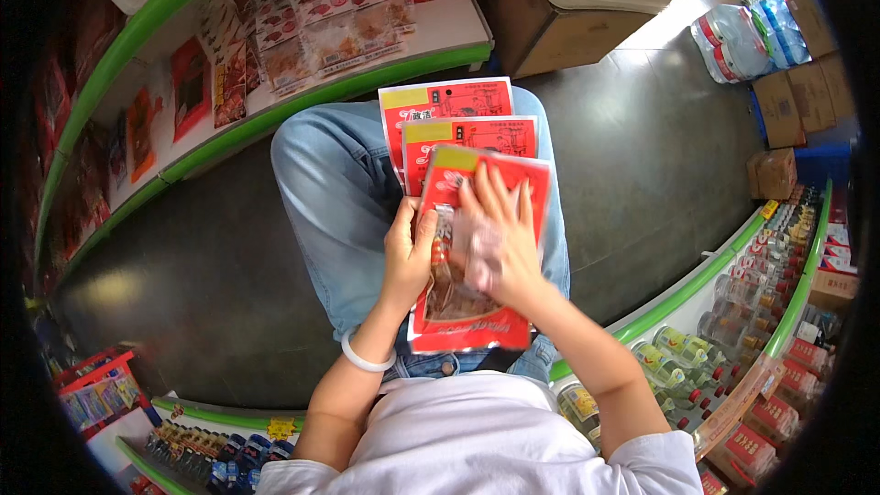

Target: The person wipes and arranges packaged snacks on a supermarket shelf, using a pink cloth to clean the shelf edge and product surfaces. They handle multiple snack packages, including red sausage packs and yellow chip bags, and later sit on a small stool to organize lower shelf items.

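Note:
Three red plastic food packets lie overlapped on my lap. The top packet (pixel 474 333) has a clear window with brown food inside. Its left edge is pinched by my left hand (pixel 405 258), thumb on the front. Across its face lies my right hand (pixel 512 258), fingers stretched out and blurred. A crumpled pinkish cloth (pixel 483 254) is held at this hand's palm, against the packet; its exact form is blurred. Beyond, a middle packet (pixel 498 137) and a far packet (pixel 474 102) stick out from underneath, partly covered.
A green-edged shelf (pixel 447 31) with flat packets (pixel 330 20) runs along the upper left. Cardboard boxes (pixel 570 41) stand beyond my knees. At right, another shelf holds rows of bottles (pixel 680 357); more bottles (pixel 227 454) stand lower left. Dark tiles (pixel 639 144) cover the floor.

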### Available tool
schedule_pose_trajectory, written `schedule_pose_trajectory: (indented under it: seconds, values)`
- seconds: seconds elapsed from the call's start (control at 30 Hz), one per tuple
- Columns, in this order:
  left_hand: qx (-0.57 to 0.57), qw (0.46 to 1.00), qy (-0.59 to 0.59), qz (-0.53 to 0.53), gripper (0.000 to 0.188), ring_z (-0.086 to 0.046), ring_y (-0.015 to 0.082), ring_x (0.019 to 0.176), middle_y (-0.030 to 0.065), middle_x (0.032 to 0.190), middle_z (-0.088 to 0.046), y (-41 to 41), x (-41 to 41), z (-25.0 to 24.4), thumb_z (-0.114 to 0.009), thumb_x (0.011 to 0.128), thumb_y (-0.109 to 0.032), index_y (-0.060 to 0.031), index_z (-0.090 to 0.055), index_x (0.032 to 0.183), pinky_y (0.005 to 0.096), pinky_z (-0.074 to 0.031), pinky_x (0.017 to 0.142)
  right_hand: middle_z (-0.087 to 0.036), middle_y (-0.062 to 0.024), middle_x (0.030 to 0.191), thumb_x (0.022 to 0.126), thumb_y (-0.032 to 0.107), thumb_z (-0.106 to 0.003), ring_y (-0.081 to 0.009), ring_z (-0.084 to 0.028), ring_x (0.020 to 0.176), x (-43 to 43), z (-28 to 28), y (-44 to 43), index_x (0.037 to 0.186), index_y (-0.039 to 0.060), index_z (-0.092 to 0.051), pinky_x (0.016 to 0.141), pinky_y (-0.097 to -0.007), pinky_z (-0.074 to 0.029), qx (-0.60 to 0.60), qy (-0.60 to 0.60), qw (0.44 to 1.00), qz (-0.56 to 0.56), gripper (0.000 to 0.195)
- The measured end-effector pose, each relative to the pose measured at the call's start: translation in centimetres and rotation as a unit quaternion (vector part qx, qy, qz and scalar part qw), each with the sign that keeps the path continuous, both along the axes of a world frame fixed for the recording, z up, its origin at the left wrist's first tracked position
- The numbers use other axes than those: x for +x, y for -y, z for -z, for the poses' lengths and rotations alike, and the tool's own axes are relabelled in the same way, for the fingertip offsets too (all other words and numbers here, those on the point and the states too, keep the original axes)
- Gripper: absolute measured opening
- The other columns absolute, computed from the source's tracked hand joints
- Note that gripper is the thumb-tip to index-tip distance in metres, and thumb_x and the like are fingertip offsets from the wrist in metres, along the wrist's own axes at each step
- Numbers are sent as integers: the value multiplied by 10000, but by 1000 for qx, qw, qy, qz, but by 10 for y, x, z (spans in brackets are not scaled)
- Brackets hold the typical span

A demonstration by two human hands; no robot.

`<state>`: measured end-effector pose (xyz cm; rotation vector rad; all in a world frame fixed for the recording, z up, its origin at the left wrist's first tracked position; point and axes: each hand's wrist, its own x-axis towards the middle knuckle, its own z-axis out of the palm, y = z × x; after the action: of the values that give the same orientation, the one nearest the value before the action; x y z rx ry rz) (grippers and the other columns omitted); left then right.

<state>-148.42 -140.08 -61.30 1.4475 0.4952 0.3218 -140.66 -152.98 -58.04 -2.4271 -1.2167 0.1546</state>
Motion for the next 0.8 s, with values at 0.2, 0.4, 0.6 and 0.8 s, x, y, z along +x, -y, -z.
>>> schedule_pose_trajectory:
  seconds: [0.2, 0.4, 0.6, 0.8]
  values:
    - [45, 999, 0, -24, 172, -507, 114, 722, 64, 777, -556, 3, 6, 11, -461, 930, -179, -12, -484, 899, 273, -434, 701, -324, -213, 1370, 744, 281, -566, -342, -258, 1307, -30, 12, 68, 1246, 81, -462, 1047, -562, -105, -37, -62, 994, -81, 551]
    - [46, 998, -48, -20, 218, -536, 155, 714, 100, 778, -572, 0, 10, 19, -465, 931, -206, 10, -494, 926, 281, -432, 681, -319, -207, 1378, 699, 229, -588, -330, -243, 1315, -18, 23, 47, 1280, 34, -427, 1049, -567, -70, 36, -74, 994, 70, 634]
    - [51, 998, -18, -38, 279, -560, 144, 784, 104, 867, -620, 4, 21, 13, -484, 925, -225, 37, -528, 1011, 283, -445, 733, -366, -99, 1361, 757, 272, -526, -273, -297, 1294, -57, 2, 53, 1263, 193, -464, 1018, -600, -172, -39, -56, 984, -163, 516]
    - [-30, 999, -18, -33, 265, -546, 92, 807, 56, 887, -626, 2, 23, 22, -480, 930, -255, -5, -554, 972, 259, -438, 740, -341, -178, 1358, 773, 465, -560, -305, -263, 1303, -16, 20, 76, 1263, 62, -461, 1043, -485, -217, 167, -121, 971, 121, 642]
